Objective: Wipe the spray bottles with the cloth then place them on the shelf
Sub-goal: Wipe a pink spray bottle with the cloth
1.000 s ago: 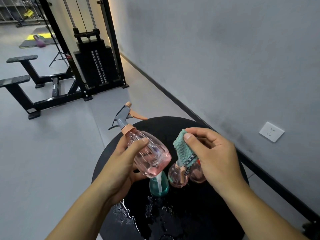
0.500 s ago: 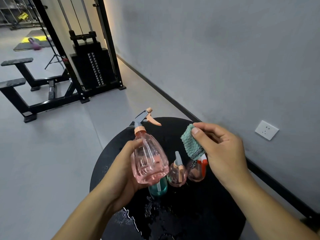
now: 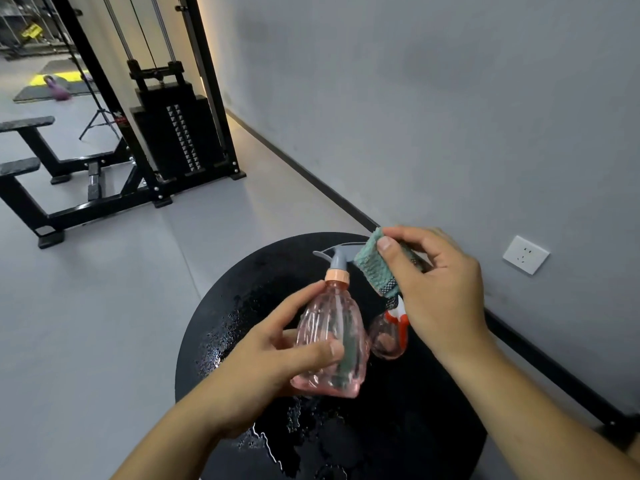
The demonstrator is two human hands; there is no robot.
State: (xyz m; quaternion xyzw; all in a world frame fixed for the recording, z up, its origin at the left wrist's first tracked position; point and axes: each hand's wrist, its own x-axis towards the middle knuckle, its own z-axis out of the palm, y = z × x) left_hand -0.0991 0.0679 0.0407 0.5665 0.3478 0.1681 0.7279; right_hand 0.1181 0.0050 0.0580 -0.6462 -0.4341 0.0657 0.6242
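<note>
My left hand (image 3: 273, 355) grips the pink spray bottle (image 3: 330, 337) around its belly, held upright just above the round black table (image 3: 398, 427) in the lower centre of the frame. My right hand (image 3: 436, 289) pinches the folded teal cloth (image 3: 375, 268) between thumb and fingers — pressed against the bottle's grey trigger head (image 3: 337, 256). Behind it, a smaller pink bottle (image 3: 386, 337) with a red-and-white top sits on the wet table — partly hidden.

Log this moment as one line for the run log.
left hand: holds pink bottle upright | right hand: cloth at sprayer head | second bottle: on black table
</note>
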